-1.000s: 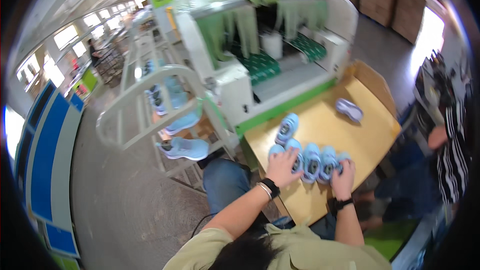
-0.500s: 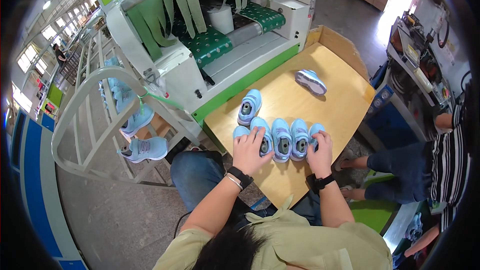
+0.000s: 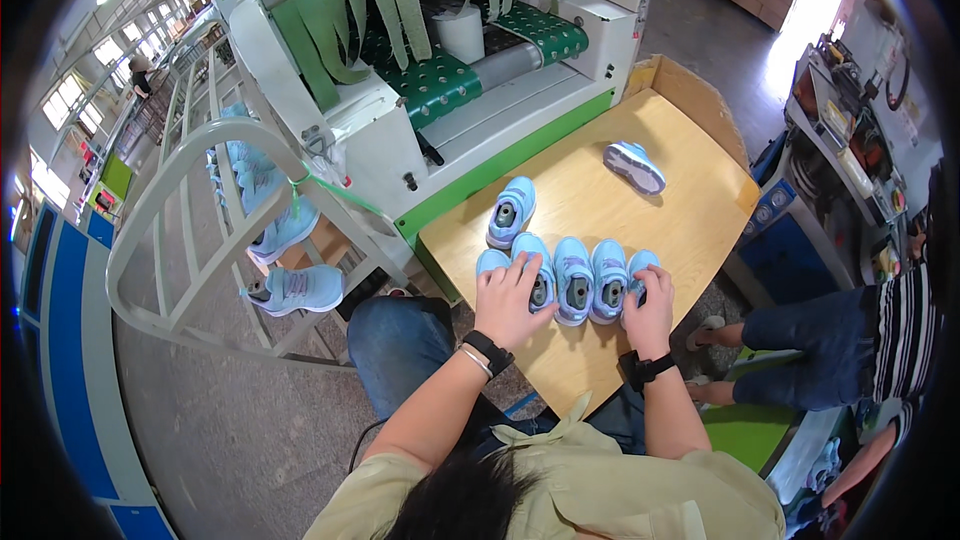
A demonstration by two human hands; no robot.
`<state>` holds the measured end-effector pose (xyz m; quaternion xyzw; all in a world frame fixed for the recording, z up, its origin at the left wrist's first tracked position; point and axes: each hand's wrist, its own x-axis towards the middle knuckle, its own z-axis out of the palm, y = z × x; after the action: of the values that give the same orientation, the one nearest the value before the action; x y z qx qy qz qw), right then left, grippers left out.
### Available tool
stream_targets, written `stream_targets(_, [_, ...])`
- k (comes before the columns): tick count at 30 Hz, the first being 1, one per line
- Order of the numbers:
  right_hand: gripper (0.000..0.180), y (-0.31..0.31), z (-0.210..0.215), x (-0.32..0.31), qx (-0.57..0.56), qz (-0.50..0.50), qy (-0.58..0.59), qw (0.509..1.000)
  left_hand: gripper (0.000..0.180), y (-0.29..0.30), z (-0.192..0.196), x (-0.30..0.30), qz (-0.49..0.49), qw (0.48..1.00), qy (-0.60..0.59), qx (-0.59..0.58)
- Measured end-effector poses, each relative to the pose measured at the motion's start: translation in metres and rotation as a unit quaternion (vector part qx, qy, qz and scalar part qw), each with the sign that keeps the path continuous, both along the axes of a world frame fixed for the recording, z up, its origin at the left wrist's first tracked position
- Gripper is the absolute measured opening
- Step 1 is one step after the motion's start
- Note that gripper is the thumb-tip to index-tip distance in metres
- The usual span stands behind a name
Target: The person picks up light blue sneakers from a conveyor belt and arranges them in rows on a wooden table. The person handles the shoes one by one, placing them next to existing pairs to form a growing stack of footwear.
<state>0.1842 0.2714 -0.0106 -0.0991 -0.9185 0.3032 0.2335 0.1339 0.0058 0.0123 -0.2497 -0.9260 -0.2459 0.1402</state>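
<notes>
Light blue sneakers stand side by side in a row on a wooden tabletop point(image 3: 700, 145), dark forms showing in their openings. My left hand point(image 3: 508, 302) covers the row's left end, its fingers and thumb around a sneaker point(image 3: 531, 246) and partly hiding the leftmost sneaker point(image 3: 490, 261). At the right end, my right hand point(image 3: 650, 312) is closed around the outermost sneaker point(image 3: 641, 260). Between my hands stand two more, including a middle sneaker point(image 3: 573, 275). Just behind the row sits an upright sneaker point(image 3: 513, 205). Farther back, another sneaker point(image 3: 634, 168) lies on its side, sole showing.
A white and green conveyor machine point(image 3: 520, 105) with hanging strips borders the table's far left side. A metal rack point(image 3: 165, 240) holding blue sneakers point(image 3: 300, 290) stands at left. Cardboard point(image 3: 690, 90) edges the far end. At right is a person in a striped top point(image 3: 905, 340).
The scene has shifted slightly rightward in the picture. My hands remain on the same sneakers, with the row's arrangement unchanged. The person at right has lowered an arm a little.
</notes>
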Motion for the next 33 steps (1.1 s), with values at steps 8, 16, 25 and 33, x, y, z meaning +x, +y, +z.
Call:
stream_targets(8, [0.032,-0.001,0.002,0.002,-0.002,0.001,0.001,1.0,0.08,0.001,-0.003,0.0,0.012,1.0,-0.016,-0.006])
stream_targets(16, [0.03,-0.003,0.001,0.001,0.004,0.002,0.011,1.0,0.081,-0.001,-0.003,0.0,0.013,1.0,-0.01,-0.015])
stream_targets(25, [0.031,0.0,-0.001,0.001,-0.011,0.011,-0.012,1.0,0.057,-0.002,0.002,-0.008,0.021,0.997,-0.055,0.049])
stream_targets(33, [0.031,0.007,-0.011,0.001,0.002,0.024,0.002,1.0,0.038,0.005,-0.003,-0.002,0.049,0.997,-0.003,0.066])
